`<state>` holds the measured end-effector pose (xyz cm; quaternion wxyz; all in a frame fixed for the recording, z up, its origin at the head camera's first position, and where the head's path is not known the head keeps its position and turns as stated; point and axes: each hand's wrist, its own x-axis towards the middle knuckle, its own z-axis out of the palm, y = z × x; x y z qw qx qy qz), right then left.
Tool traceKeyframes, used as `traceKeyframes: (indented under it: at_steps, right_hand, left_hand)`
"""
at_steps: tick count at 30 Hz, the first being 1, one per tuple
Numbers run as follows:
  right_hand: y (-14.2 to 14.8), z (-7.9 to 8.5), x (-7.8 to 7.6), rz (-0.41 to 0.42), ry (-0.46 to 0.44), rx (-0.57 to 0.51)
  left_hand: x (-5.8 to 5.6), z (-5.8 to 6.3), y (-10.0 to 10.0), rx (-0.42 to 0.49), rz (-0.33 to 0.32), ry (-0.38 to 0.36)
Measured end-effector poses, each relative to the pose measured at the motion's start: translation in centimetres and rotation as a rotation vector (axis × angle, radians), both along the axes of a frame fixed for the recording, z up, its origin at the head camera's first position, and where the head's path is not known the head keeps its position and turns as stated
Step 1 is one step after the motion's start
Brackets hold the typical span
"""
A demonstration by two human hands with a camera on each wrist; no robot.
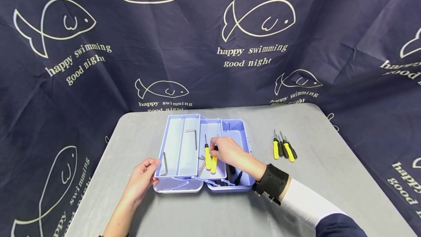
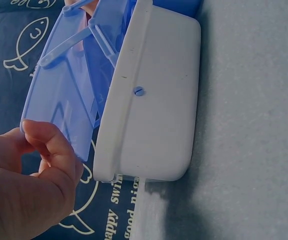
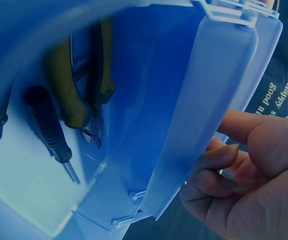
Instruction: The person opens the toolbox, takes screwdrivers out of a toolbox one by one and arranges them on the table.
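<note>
Pale blue plastic forms the opened toolbox (image 1: 245,134) on the table (image 1: 296,200). In the head view, the left hand (image 1: 143,175) pinches the toolbox's upper tray (image 1: 171,145) at its near left corner; the right hand (image 1: 227,151) appears to pinch a yellow-handled screwdriver (image 1: 214,164) in the toolbox's middle tray (image 1: 210,127). Hex keys (image 1: 196,140) lie in the upper tray. A bunch of screwdrivers (image 1: 288,152) lies right of the toolbox, well apart; if this is packing, it looks partly done, with that bunch left.

The left wrist view shows fingers closed on the toolbox's tray edge.

In the right wrist view, pliers (image 3: 69,95) lie inside the toolbox; the right fingers' hold is hidden.
</note>
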<state>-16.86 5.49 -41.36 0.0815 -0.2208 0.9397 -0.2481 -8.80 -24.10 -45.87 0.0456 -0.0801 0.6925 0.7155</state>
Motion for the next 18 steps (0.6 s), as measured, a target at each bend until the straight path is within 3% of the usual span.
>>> traceKeyframes:
  at_steps: [6, 18]
  right_hand:
    - [-0.7, 0.8, -0.2, 0.071, 0.016, 0.100]
    - [-1.0, 1.0, -0.2, 0.051, -0.022, 0.157]
  left_hand:
    - [-0.1, 0.1, 0.0, -0.003, 0.004, 0.005]
    - [-0.1, -0.1, 0.1, 0.008, -0.005, 0.009]
